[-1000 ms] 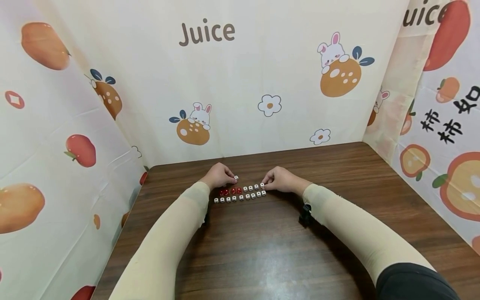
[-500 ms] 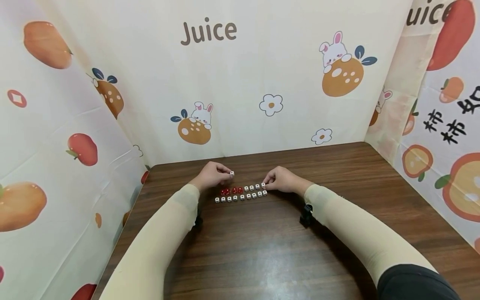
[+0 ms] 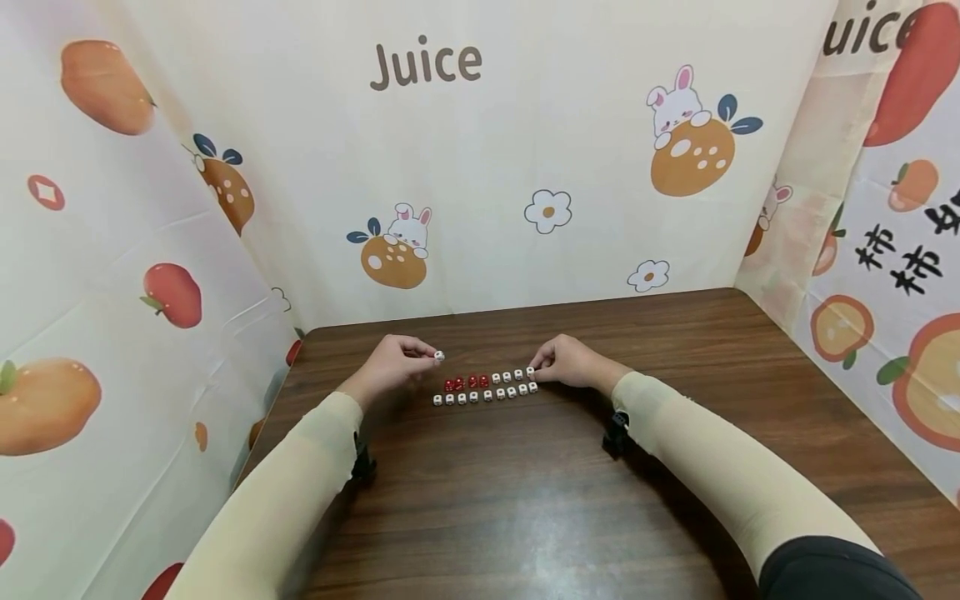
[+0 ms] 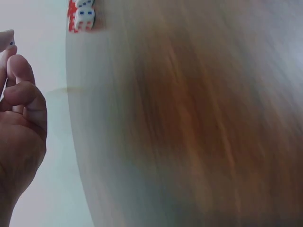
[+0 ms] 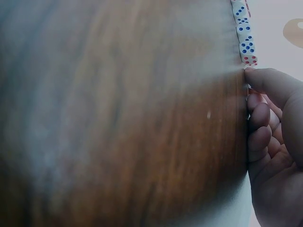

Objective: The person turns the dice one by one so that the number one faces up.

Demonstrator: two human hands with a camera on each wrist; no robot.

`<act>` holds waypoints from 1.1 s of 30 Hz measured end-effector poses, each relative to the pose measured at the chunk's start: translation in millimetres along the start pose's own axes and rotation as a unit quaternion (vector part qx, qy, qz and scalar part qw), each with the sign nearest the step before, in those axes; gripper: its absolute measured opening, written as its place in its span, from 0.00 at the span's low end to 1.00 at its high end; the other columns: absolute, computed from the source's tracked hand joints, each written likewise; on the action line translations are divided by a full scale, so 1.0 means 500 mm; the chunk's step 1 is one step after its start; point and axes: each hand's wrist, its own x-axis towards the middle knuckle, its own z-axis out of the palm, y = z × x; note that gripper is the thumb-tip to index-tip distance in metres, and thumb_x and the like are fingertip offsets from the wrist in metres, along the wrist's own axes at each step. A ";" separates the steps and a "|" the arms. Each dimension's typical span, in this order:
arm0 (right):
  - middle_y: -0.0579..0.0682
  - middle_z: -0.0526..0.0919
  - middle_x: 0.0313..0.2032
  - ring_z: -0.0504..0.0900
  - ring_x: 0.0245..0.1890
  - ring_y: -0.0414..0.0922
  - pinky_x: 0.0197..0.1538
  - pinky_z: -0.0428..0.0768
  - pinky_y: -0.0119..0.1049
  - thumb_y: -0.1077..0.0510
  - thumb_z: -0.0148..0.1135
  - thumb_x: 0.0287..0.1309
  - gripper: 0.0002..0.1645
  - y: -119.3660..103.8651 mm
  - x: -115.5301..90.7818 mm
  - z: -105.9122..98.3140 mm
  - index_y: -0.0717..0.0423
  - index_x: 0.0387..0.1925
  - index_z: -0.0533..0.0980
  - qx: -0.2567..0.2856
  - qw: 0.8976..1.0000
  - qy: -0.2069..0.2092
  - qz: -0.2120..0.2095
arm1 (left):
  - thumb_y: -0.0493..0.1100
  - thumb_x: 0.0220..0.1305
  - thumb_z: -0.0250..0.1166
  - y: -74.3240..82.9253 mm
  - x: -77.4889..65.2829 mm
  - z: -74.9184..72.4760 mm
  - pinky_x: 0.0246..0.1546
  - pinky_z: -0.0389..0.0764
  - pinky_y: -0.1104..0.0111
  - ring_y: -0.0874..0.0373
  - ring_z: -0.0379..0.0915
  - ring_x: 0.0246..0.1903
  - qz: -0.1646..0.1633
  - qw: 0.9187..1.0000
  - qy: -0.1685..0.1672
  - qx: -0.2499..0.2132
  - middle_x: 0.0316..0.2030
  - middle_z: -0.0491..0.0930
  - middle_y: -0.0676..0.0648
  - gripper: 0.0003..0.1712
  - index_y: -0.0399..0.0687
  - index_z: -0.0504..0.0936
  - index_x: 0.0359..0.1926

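Observation:
My left hand (image 3: 395, 364) pinches a white die (image 3: 439, 356) between thumb and fingertips, held behind and left of two rows of dice. In the left wrist view, that die (image 4: 12, 44) is mostly covered by the fingers. Red dice (image 3: 472, 382) make up the left part of the back row, and white dice (image 3: 507, 377) the right part. Only white dice (image 3: 474, 397) stand in the front row. At the right end of the back row, my right hand (image 3: 567, 362) pinches the last white die (image 3: 530, 372); its fingertips partly hide it.
Both rows stand on a dark brown wooden table (image 3: 480, 492), towards its far side. A fruit-printed curtain (image 3: 480, 150) rises behind the table and along both sides. A dark wrist device (image 3: 617, 435) hangs below the right forearm, close over the tabletop.
My left hand has drawn away to the left from behind the rows, carrying the white die. The right hand stays at the back row's right end. The head view has shifted slightly.

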 end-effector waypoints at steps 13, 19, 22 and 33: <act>0.41 0.85 0.25 0.77 0.26 0.38 0.37 0.77 0.35 0.55 0.75 0.61 0.02 0.000 -0.008 -0.003 0.46 0.35 0.91 0.011 1.000 -0.001 0.011 | 0.54 0.65 0.77 -0.039 -0.024 -0.020 0.32 0.85 0.61 0.52 0.80 0.30 0.013 0.998 -0.023 0.055 0.41 0.89 0.48 0.13 0.54 0.93 0.45; 0.41 0.85 0.24 0.77 0.26 0.39 0.36 0.77 0.35 0.54 0.75 0.61 0.02 -0.004 -0.008 -0.004 0.46 0.35 0.91 0.015 1.000 -0.002 0.008 | 0.51 0.64 0.78 -0.050 -0.025 -0.016 0.30 0.84 0.63 0.54 0.79 0.28 0.011 0.998 -0.031 0.063 0.38 0.88 0.49 0.09 0.55 0.94 0.42; 0.41 0.85 0.25 0.77 0.26 0.39 0.36 0.77 0.35 0.55 0.75 0.60 0.02 -0.006 -0.008 -0.005 0.46 0.35 0.91 0.016 1.000 -0.002 0.006 | 0.50 0.64 0.78 -0.052 -0.025 -0.012 0.30 0.84 0.63 0.55 0.78 0.27 0.007 0.997 -0.031 0.071 0.38 0.88 0.49 0.08 0.56 0.94 0.41; 0.41 0.85 0.25 0.77 0.26 0.39 0.36 0.77 0.34 0.54 0.75 0.61 0.02 -0.007 -0.003 -0.004 0.46 0.35 0.91 0.013 1.000 -0.004 0.003 | 0.48 0.66 0.77 -0.042 -0.018 0.002 0.31 0.84 0.64 0.56 0.78 0.28 0.013 0.992 -0.042 0.117 0.41 0.88 0.50 0.05 0.56 0.94 0.42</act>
